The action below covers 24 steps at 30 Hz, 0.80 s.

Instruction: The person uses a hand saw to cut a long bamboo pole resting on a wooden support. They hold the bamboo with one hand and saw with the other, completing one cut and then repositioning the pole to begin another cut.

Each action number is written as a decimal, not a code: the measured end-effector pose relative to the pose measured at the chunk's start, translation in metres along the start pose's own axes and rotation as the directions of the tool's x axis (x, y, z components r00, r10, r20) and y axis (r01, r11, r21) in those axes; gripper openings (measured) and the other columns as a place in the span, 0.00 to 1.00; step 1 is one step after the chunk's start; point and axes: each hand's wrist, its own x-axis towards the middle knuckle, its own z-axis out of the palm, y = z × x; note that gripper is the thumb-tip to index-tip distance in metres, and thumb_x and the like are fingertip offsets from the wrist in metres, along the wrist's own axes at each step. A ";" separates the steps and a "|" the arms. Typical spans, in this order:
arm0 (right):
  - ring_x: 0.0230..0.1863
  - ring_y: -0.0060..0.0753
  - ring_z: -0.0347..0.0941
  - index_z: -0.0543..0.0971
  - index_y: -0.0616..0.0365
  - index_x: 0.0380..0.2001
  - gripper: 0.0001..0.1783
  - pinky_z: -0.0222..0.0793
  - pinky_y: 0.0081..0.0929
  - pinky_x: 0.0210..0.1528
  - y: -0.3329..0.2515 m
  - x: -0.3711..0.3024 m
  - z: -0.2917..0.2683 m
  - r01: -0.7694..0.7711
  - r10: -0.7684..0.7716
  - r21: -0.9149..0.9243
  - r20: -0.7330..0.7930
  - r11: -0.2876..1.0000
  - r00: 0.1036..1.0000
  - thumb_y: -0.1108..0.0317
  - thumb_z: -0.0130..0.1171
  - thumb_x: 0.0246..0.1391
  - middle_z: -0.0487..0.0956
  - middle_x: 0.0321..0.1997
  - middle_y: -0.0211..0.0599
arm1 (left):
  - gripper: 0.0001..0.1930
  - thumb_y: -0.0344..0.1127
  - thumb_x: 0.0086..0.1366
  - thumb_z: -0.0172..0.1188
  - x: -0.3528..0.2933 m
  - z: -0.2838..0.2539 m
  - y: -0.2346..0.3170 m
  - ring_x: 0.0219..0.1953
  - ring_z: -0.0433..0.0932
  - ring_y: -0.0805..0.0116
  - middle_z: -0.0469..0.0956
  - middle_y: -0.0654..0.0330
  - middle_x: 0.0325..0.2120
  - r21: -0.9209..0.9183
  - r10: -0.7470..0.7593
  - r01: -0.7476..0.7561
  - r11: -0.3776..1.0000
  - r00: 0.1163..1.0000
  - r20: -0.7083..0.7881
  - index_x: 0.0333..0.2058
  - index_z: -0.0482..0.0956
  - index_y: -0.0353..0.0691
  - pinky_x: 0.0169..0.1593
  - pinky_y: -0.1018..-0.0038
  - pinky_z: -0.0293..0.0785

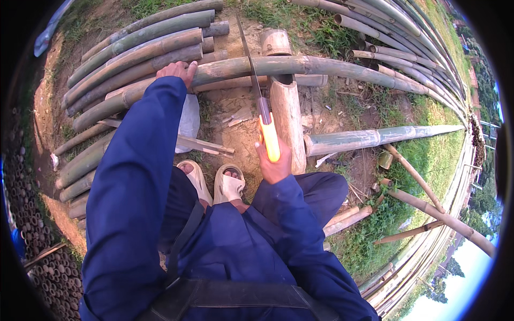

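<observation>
A long bamboo pole [316,66] runs from left to right across a wooden post [285,115] laid on the ground. My left hand [179,72] is closed over the pole, left of the saw. In my right hand [277,160] is the yellow handle of a handsaw [257,91], held right of my feet. Its thin blade points away from me and crosses the pole just left of the post; whether its teeth have entered the bamboo I cannot tell. Beyond the pole a short cut log end [274,41] is visible.
Cut bamboo lengths [144,51] lie stacked at left. Long bamboo poles [396,32] fan out at far right, and a thick green pole [369,139] lies nearer. Split strips [206,145] lie before my sandals [229,184]. Propped poles [423,211] stand at right.
</observation>
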 end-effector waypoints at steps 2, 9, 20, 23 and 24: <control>0.33 0.20 0.71 0.79 0.66 0.50 0.15 0.72 0.25 0.38 0.001 -0.074 -0.022 -0.054 0.053 -0.057 -0.014 0.997 0.998 0.76 0.65 0.60 0.78 0.29 0.36 | 0.35 0.66 0.72 0.41 0.005 -0.001 -0.006 0.47 0.83 0.41 0.85 0.41 0.40 0.001 -0.010 0.010 1.000 1.000 0.011 0.49 0.86 0.43 0.55 0.53 0.75; 0.24 0.23 0.69 0.80 0.65 0.42 0.08 0.70 0.29 0.30 0.000 -0.116 -0.013 -0.036 0.028 -0.073 -0.109 0.997 0.994 0.76 0.64 0.60 0.75 0.23 0.35 | 0.34 0.65 0.73 0.40 0.000 -0.005 0.009 0.48 0.83 0.42 0.85 0.42 0.41 -0.015 0.058 -0.058 0.998 0.998 0.020 0.49 0.86 0.44 0.56 0.52 0.75; 0.22 0.33 0.75 0.79 0.64 0.35 0.05 0.70 0.30 0.29 -0.026 -0.131 -0.058 0.050 -0.059 -0.060 -0.172 0.997 0.983 0.76 0.66 0.57 0.77 0.24 0.37 | 0.34 0.65 0.74 0.38 0.005 0.002 -0.011 0.52 0.81 0.43 0.84 0.43 0.45 0.004 0.045 -0.045 0.999 0.998 0.054 0.51 0.85 0.44 0.59 0.52 0.73; 0.23 0.30 0.74 0.79 0.64 0.35 0.05 0.70 0.29 0.30 -0.017 -0.069 -0.030 0.069 -0.068 -0.003 -0.179 0.998 0.982 0.76 0.65 0.57 0.76 0.23 0.36 | 0.36 0.66 0.74 0.39 -0.007 0.003 -0.004 0.51 0.81 0.42 0.84 0.42 0.44 -0.054 0.050 -0.048 0.997 0.998 0.031 0.51 0.85 0.42 0.58 0.52 0.73; 0.24 0.29 0.73 0.79 0.64 0.35 0.05 0.70 0.28 0.31 -0.015 -0.047 -0.021 0.080 -0.079 0.001 -0.170 0.997 0.982 0.76 0.65 0.57 0.75 0.23 0.37 | 0.36 0.66 0.73 0.39 -0.011 0.003 -0.004 0.51 0.81 0.41 0.84 0.41 0.44 -0.059 0.056 -0.054 0.997 0.998 0.029 0.51 0.85 0.41 0.58 0.52 0.73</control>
